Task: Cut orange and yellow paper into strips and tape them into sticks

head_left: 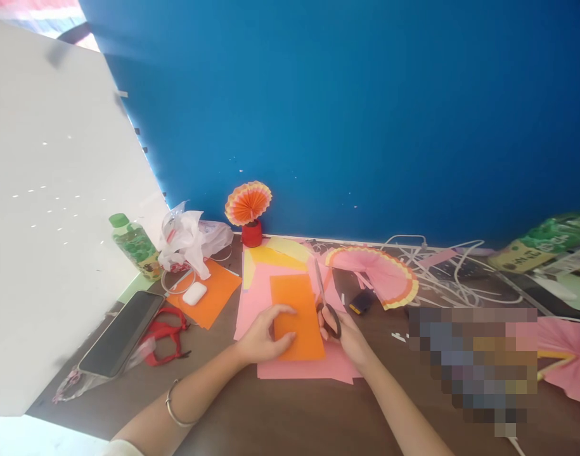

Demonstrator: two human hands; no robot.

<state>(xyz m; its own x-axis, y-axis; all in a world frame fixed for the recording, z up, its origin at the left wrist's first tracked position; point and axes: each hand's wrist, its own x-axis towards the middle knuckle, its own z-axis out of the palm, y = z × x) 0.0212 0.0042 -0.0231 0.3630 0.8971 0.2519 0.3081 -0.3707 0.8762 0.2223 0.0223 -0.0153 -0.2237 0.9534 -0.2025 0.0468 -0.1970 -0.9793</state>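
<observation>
Two hands of mine work low in the middle of the frame. My left hand (264,335) lies on the rectangular orange paper sheet (296,316), its grip closed on the sheet's left edge, thumb on top and fingers curled at the edge. My right hand (349,332) sits just right of the sheet, its grip clenched through the dark loops of the grey-bladed scissors (325,297), whose blades run up along the sheet's right edge, touching or nearly so. The orange sheet rests on a stack of pink paper sheets (299,370) on the brown tabletop (294,418). Above, near the blue wall (341,114), stands a small orange pleated paper fan on a red base (248,209). Right of the scissors lies a pink pleated paper fan with a yellow-orange rim (382,275). At lower left are a black smartphone (123,339), red-handled scissors (166,335) and a white earbud case (194,293).
</observation>
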